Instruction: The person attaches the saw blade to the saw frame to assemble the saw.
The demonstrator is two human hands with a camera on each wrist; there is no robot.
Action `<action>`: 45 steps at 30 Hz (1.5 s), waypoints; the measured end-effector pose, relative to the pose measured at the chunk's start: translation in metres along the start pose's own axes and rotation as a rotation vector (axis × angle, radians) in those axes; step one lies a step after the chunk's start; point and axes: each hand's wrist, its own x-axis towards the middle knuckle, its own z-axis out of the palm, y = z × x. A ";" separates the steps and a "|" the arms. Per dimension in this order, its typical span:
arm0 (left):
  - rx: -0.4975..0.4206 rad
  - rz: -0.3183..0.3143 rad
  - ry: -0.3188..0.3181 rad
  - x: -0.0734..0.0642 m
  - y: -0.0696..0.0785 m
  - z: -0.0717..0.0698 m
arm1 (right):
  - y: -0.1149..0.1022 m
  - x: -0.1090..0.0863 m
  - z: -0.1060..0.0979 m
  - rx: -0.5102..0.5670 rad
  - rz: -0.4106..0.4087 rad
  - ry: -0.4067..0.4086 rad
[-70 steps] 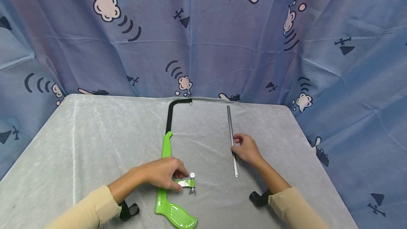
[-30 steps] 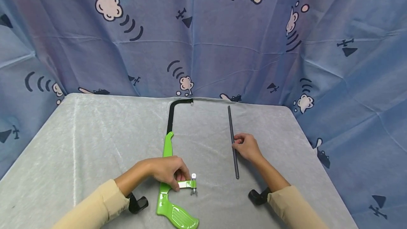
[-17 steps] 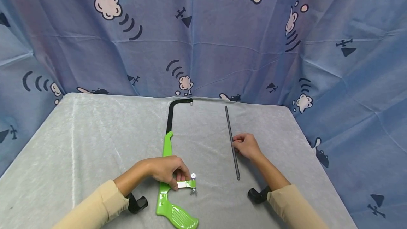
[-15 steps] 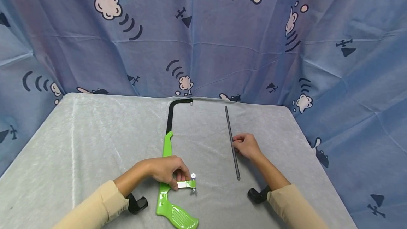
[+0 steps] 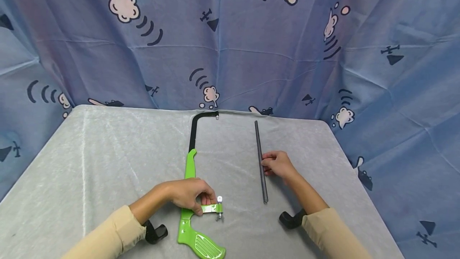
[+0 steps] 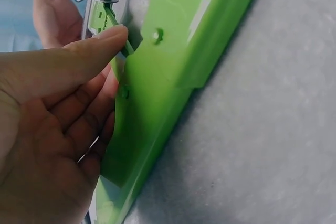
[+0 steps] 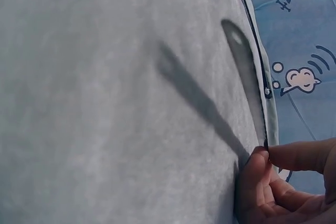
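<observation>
Curtain (image 5: 172,71) of blue cloth, printed with planes and puffs of cloud, hangs behind my table (image 5: 118,143), which is covered in pale grey fabric. Slightly left of the middle lies the hacksaw frame (image 5: 190,165): a bright, glossy green body with a ridged handle towards me, and a slim black bar that bends to the right near the table's far edge. My left hand (image 5: 188,193) reaches across the green body and grips it at the short lower arm, thumb on one side, fingers bent on the other, with little gap between them. My right hand (image 5: 281,166) is nearly closed, thumb and fingertips pinching the saw blade (image 5: 258,143) about midway along. The blade is narrow, straight and dark grey, standing right of the frame and apart from it, roughly in line with its length. It seems to be lifted slightly off the fabric, judging by the shadow from my right wrist, though I can't make out its teeth. At the end of the short arm sits a silvery wing nut (image 5: 219,218), just beyond my left fingertips.
</observation>
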 end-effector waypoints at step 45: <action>-0.053 -0.012 0.008 0.001 -0.005 0.003 | -0.033 0.000 0.068 0.225 -0.124 -0.218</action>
